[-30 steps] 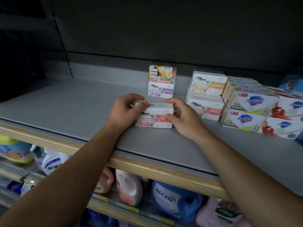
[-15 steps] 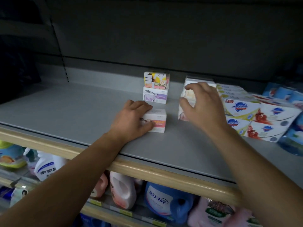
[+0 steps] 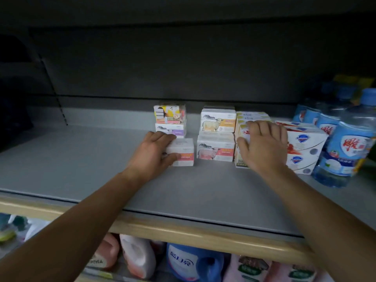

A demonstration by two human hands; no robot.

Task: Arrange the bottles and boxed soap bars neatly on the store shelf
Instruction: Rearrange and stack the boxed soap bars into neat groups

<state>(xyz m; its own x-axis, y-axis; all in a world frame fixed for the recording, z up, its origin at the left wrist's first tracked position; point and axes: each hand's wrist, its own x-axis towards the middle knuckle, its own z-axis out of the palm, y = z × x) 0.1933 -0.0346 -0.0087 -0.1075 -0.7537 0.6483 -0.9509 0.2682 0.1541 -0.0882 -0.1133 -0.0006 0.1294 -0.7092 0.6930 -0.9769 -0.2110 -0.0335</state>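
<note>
On the grey shelf point(image 3: 85, 159) my left hand point(image 3: 154, 151) grips a small white and pink soap box point(image 3: 183, 152) from its left side. Behind it stand two stacked small boxes point(image 3: 170, 123). To the right are two stacked sheep-print soap boxes point(image 3: 216, 135). My right hand point(image 3: 264, 147) lies spread over the front of a stack of yellow-white soap boxes point(image 3: 241, 137); whether it grips them I cannot tell. White and red soap boxes point(image 3: 305, 147) stand beside that stack. Clear bottles with blue labels point(image 3: 345, 147) fill the far right.
The shelf's wooden front edge point(image 3: 183, 231) runs across below my arms. On the lower shelf stand pink, white and blue detergent jugs point(image 3: 183, 261). The dark back panel point(image 3: 183, 68) closes the shelf behind the boxes.
My right hand left the pink soap box and moved right, past the sheep boxes, onto the yellow-white stack. The left hand stayed on the pink box, which moved back toward the two stacked boxes.
</note>
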